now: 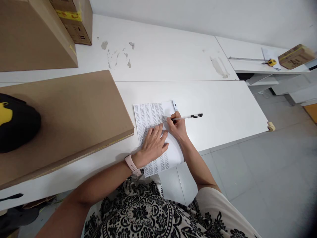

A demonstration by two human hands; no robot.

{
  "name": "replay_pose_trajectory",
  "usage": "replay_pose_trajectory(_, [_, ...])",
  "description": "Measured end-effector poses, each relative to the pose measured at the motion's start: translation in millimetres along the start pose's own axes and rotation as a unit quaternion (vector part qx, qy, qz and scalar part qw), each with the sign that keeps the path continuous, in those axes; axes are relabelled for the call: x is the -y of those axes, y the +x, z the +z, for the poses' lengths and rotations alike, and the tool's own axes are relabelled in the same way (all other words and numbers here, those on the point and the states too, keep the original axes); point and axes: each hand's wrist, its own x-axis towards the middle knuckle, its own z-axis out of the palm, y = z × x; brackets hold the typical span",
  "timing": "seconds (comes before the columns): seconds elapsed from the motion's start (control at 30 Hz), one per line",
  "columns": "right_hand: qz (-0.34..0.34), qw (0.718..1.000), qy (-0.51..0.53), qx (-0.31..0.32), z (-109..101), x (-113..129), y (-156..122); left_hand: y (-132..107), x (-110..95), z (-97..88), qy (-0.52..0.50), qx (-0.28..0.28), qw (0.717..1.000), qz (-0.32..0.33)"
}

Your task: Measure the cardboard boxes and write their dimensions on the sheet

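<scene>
A sheet of paper [174,155] lies on the white table, covered over its left part with columns of small handwritten or printed marks; its right part is blank. My left hand [155,143] rests flat on the sheet with fingers spread, a pink band on the wrist. My right hand [177,127] is closed around a clear pen [189,116] with a black end, its tip hidden at the fingers near the rightmost column. Just beyond that hand, a small white object with dark print [175,105] touches the paper's upper edge.
A flat cardboard box [74,112] lies to the left with a black and yellow cap [17,122] on it. More cardboard boxes [37,36] stand behind. Farther right are a tape measure [272,62] and a small box [296,57]. The white table [223,109] ends at the right.
</scene>
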Motion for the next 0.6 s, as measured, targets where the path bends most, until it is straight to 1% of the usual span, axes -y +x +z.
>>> replay_pose_trajectory(0.3, [0.006, 1.0, -0.007, -0.007, -0.2, 0.1, 0.2, -0.4, 0.5, 0.2, -0.01, 0.002, 1.0, -0.005])
replay_pose_trajectory(0.6, [-0.004, 1.0, -0.014, -0.004, 0.0, -0.3, 0.3, -1.1, 0.6, 1.3, -0.005, -0.003, 1.0, -0.003])
